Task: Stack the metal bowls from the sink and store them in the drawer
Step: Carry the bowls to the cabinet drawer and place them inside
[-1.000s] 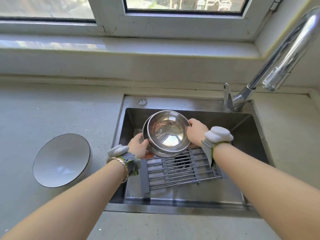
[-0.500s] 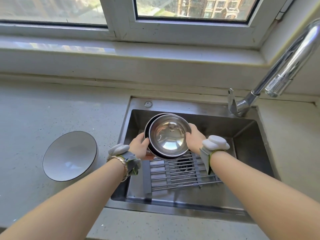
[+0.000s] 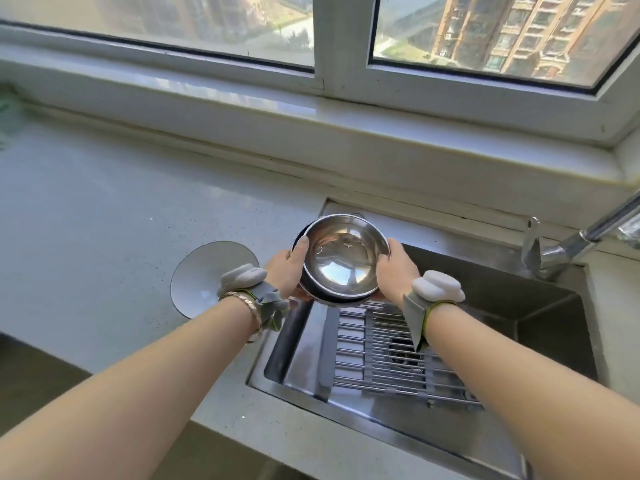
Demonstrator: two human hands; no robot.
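Note:
Nested shiny metal bowls [image 3: 341,259] hang in the air above the left back part of the steel sink [image 3: 540,306]. My left hand [image 3: 287,268] grips the stack's left rim, thumb over the edge. My right hand [image 3: 396,271] holds the right rim. The inner bowl sits inside a darker outer one, whose edge shows at the left and bottom. No drawer is in view.
A wire rack [image 3: 388,355] lies across the sink bottom over the drain. A grey ceramic bowl [image 3: 204,275] stands on the counter [image 3: 104,220] just left of the sink. The faucet [image 3: 588,237] rises at the right. A window ledge runs behind.
Both hands have lifted the stacked bowls up out of the sink and toward its left edge. The view has swung left, so the sink now lies further right.

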